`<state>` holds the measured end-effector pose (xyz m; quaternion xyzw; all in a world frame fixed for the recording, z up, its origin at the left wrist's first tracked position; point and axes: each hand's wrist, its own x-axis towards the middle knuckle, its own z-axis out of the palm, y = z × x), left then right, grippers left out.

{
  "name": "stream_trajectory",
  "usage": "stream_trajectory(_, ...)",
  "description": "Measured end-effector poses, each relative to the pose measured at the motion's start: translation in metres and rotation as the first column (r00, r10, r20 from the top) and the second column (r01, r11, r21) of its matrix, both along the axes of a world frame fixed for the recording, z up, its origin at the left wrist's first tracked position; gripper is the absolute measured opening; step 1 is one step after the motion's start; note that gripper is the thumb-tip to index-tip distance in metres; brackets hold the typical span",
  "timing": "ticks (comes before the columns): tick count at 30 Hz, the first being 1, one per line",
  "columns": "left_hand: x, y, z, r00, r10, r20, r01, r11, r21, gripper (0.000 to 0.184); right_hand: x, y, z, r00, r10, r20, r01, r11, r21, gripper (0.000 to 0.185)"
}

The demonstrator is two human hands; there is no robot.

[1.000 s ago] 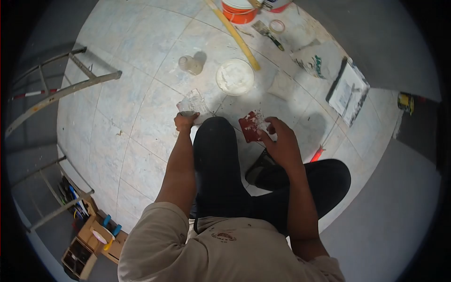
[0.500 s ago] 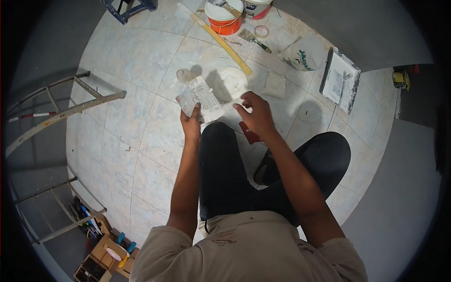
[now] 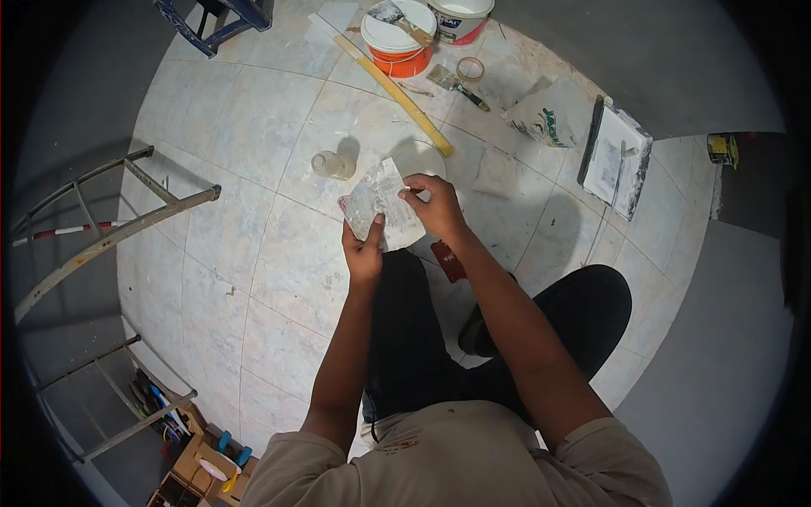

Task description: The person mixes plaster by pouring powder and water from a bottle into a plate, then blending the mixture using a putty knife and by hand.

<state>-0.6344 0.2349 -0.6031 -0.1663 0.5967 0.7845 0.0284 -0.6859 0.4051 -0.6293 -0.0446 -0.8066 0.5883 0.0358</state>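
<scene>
My left hand (image 3: 363, 252) grips the lower left part of a whitish printed packet (image 3: 382, 201), its thumb lying on top. At the packet's right edge, my right hand (image 3: 435, 207) has thumb and fingers pinched together. Just beyond the packet a round white tub (image 3: 422, 157) stands on the floor, partly covered by it. A clear bottle or jar (image 3: 332, 165) is to the left of the tub. To the right lies a flat whitish packet (image 3: 497, 173). A red flat piece (image 3: 448, 260), perhaps a scraper, is below my right wrist.
A yellow-edged strip (image 3: 397, 97) lies beyond the tub. Farther off are an orange bucket (image 3: 399, 64), a paintbrush (image 3: 460, 88), a tape roll (image 3: 470, 68), a plastic bag (image 3: 545, 118) and a paint tray (image 3: 621, 156). A ladder (image 3: 127, 228) stands at left.
My left hand has moved the packet to the right, uncovering the bottle and covering part of the tub. My right hand has come left and now pinches the packet's edge.
</scene>
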Motion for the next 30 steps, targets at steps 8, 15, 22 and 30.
stream_trajectory(8, -0.005, 0.007, -0.015, 0.997, 0.076, -0.007, -0.076, 0.996, -0.042, 0.059, -0.020, -0.008, -0.019, 0.994, 0.093, 0.051, -0.097, 0.992, 0.077, 0.018)
stream_trajectory(15, 0.005, -0.002, -0.036, 0.978, 0.210, 0.007, -0.210, 0.977, -0.032, 0.065, -0.030, -0.002, -0.086, 0.983, -0.070, 0.168, 0.057, 0.995, 0.084, 0.014)
stream_trajectory(22, 0.029, -0.009, -0.075, 0.997, 0.070, 0.036, -0.061, 0.977, -0.205, 0.062, -0.039, 0.001, -0.111, 0.973, 0.038, 0.230, -0.114, 0.938, 0.327, 0.016)
stream_trajectory(30, 0.034, -0.008, -0.094, 0.993, 0.011, 0.121, 0.010, 0.985, -0.175, 0.056, -0.047, 0.009, -0.105, 0.942, 0.152, 0.299, -0.268, 0.876, 0.401, 0.015)
